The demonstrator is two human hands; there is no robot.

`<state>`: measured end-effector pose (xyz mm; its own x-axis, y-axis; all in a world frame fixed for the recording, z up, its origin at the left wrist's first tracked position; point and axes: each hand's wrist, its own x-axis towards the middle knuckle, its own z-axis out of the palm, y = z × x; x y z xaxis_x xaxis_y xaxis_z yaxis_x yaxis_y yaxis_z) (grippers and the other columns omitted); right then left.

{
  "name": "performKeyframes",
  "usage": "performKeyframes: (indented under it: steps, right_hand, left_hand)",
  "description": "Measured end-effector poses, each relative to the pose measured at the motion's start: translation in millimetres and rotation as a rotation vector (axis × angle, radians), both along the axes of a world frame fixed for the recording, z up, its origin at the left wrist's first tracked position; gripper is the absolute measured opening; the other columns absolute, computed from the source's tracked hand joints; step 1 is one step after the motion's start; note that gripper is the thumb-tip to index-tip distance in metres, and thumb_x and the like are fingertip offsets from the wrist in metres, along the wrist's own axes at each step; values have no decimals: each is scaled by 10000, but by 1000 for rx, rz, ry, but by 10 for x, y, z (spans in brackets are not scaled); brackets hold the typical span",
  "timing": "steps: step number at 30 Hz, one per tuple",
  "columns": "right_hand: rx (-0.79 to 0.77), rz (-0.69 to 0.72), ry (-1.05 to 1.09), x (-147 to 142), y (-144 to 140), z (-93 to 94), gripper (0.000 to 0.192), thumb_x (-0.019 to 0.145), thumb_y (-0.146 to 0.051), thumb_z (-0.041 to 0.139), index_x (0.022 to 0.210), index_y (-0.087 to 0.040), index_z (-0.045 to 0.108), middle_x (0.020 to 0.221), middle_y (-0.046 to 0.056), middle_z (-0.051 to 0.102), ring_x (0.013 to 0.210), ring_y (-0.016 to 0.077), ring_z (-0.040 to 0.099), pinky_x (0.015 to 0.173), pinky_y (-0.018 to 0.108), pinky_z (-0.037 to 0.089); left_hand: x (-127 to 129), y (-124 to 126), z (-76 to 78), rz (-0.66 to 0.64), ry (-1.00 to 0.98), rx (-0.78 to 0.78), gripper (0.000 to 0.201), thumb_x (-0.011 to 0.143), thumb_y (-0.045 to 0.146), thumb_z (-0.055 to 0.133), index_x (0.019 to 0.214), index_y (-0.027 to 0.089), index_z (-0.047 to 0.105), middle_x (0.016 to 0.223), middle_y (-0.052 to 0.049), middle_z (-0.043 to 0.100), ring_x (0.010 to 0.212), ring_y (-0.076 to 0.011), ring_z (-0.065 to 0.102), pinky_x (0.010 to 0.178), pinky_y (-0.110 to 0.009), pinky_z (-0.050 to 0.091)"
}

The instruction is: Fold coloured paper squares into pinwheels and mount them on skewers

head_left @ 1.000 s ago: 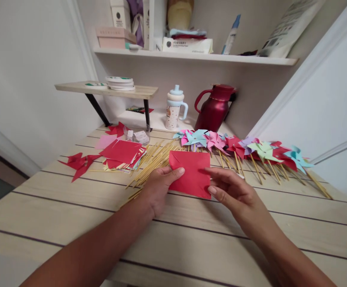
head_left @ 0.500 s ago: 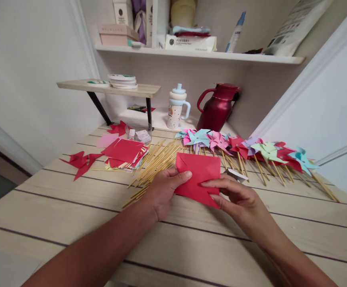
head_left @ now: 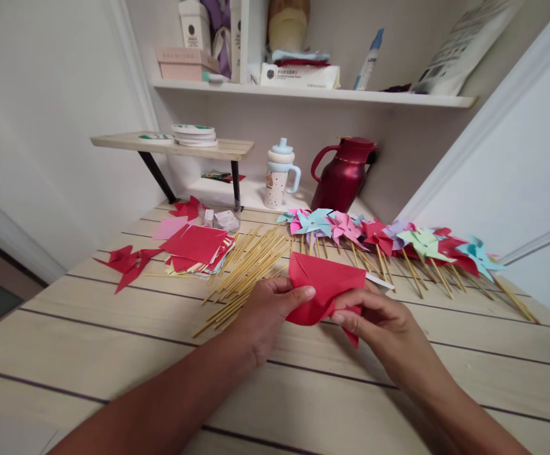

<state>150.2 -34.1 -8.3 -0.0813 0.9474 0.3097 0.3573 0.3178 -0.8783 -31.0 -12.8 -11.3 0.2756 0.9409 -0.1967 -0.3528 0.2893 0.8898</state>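
Note:
A square of red paper [head_left: 328, 275] is held up above the table between both hands, its lower right part bent in and one pointed corner hanging down. My left hand [head_left: 277, 309] pinches its left edge, thumb on the near face. Fingers and thumb of my right hand [head_left: 372, 313] are closed on a bent flap at the lower right. Left of my left hand lie loose thin wooden sticks [head_left: 251, 265]. Beyond them is a stack of coloured paper squares [head_left: 196, 245], red on top. Behind my right hand, a small white-edged object [head_left: 379, 282] is mostly hidden.
Finished paper pinwheels [head_left: 424, 243] on sticks lie in a row at the back right. Red paper pinwheels [head_left: 127, 260] without sticks lie at the left. A cup [head_left: 278, 180] and a dark red jug [head_left: 343, 174] stand behind. A small raised shelf [head_left: 234, 148] holds white rolls.
My right hand has bent the paper's lower right part inward, so the sheet now curves. Both hands and the paper have shifted slightly right in view.

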Motion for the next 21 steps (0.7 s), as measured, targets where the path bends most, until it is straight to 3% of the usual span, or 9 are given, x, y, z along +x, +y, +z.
performKeyframes:
  steps: [14, 21]
  right_hand:
    - [-139, 4, 108, -20, -21, -38, 214, 772, -438, 738, 698, -240, 704, 736, 8, 581, 734, 181, 525, 662, 303, 394]
    - [-178, 44, 106, -29, -22, -46, 188, 769, -431, 748, 725, -249, 731, 713, 6, 637, 713, 179, 520, 687, 315, 388]
  left_hand:
    - [40, 4, -1, 31, 41, 13, 267, 677, 331, 815, 867, 148, 775, 841, -79, 756, 763, -190, 669, 789, -323, 489]
    - [65, 1, -31, 47, 67, 5, 247, 674, 331, 819, 822, 139, 769, 797, -72, 754, 697, -161, 648, 726, -286, 478]
